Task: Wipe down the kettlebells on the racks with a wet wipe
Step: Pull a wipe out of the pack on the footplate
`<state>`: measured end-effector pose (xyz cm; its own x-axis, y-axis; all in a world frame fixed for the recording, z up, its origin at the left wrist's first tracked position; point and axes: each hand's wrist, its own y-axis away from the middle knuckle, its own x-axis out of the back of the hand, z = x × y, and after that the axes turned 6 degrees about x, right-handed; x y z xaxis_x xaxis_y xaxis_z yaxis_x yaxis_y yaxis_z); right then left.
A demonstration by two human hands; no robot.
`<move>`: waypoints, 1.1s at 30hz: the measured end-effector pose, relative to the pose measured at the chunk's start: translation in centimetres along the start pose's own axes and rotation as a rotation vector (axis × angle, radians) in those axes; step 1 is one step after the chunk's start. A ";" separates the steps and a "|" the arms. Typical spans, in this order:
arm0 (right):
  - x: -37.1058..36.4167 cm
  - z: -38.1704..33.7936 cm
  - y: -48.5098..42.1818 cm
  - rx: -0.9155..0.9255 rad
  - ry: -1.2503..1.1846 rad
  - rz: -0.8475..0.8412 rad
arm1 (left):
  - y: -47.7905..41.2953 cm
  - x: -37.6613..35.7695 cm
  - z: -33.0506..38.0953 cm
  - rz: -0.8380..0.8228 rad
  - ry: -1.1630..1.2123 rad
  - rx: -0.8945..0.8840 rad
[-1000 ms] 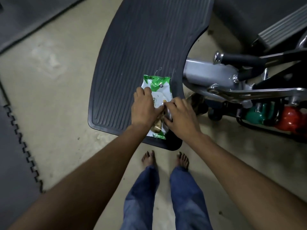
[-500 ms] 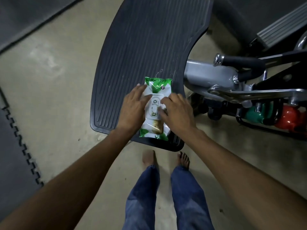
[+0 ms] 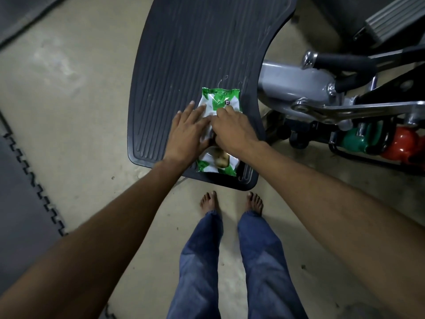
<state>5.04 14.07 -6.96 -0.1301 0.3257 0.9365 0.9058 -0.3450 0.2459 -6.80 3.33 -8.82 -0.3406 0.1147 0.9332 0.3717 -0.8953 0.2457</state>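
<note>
Hands first, head view, the only one we get: left hand [image 3: 188, 132] lies flat with fingers straight, pressing down the left side of the pack of wipes [image 3: 220, 96], holding nothing. The right hand [image 3: 232, 130] sits hunched over the middle of the pack with fingers bent, tips down on the film. Whether it has the flap pinched I cannot tell, the knuckles hide it. The pack lies on the near end of the ribbed black mat [image 3: 184, 54], just ahead of the bare feet. It looks light and soft, shiny film that would slide and crumple, so pin it flat and peel at the flap in the middle, as a wipe will likely drag the whole pack up otherwise. Off to the right, low down, are the green kettlebell [image 3: 354, 140] and the red kettlebell [image 3: 402, 146], side by side in a black rack [image 3: 338, 150]. Those look heavy, hard and glossy, best steadied by the handle. The grey machine arm [image 3: 287, 81] and its metal bars cross right above them and will crowd any reach. Bare concrete floor [image 3: 69, 100] lies to the left.
</note>
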 end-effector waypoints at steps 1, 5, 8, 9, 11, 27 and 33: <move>0.1 0.1 0.0 -0.012 -0.034 -0.011 | -0.1 0.0 0.0 0.001 0.000 0.003; -0.6 0.4 0.4 -0.178 -0.385 0.062 | -0.1 0.0 0.0 -0.003 -0.018 0.013; -1.4 0.0 1.3 -0.297 -0.549 0.128 | -0.2 0.3 0.1 -0.006 -0.034 0.020; -1.4 -0.1 1.5 -0.338 -0.587 0.153 | -0.2 0.4 0.1 -0.012 -0.038 0.025; -1.4 -0.4 1.8 -0.417 -0.636 0.212 | -0.3 0.5 0.3 -0.024 -0.047 0.031; -1.7 -1.9 1.2 -0.627 -1.075 0.376 | -0.5 1.0 1.0 -0.078 -0.168 0.051; 4.2 -2.6 3.5 -0.551 -1.593 0.582 | -0.7 1.7 1.9 -0.093 -0.208 0.058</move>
<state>6.61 11.96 -1.52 0.9069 0.4048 -0.1168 0.4183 -0.8324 0.3636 -5.97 5.02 -6.88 -0.1923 0.2877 0.9382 0.3982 -0.8510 0.3426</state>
